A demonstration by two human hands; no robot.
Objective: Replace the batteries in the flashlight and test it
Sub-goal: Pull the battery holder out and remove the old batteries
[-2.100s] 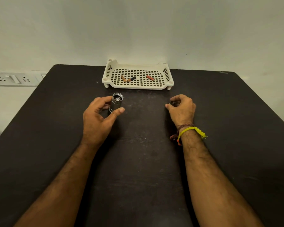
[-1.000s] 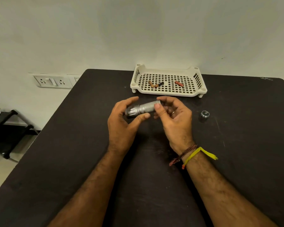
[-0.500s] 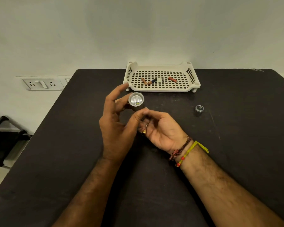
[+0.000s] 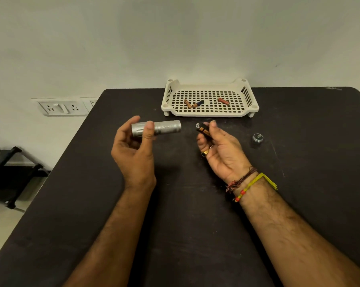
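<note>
My left hand (image 4: pixel 131 150) holds the silver flashlight (image 4: pixel 156 128) level above the tabletop (image 4: pixel 185 204), toward its far edge, with my thumb across the front of the barrel and my fingers curled behind the wider head end, which points left. The knurled tail end points right and is open, its cap off. My right hand (image 4: pixel 220 150) is turned palm up just to the right of it, apart from the flashlight, and pinches the battery holder (image 4: pixel 203 129), a short dark piece with orange-brown cells and a bit of bright metal at its far tip, between my thumb and fingertips. There is a ring on one finger of that hand and thread bands, one of them yellow, around the wrist. The tail cap (image 4: pixel 258 138) stands by itself on the tabletop to the right of my right hand, well apart from it. At the middle of the far edge sits a white perforated tray (image 4: pixel 208 113) on short feet, with three loose batteries (image 4: pixel 223 101) in it: two touching near the middle-left, one alone to the right. A wall socket panel (image 4: pixel 63 108) shows beyond the far left corner, and a dark rack stands on the floor off the left edge.
</note>
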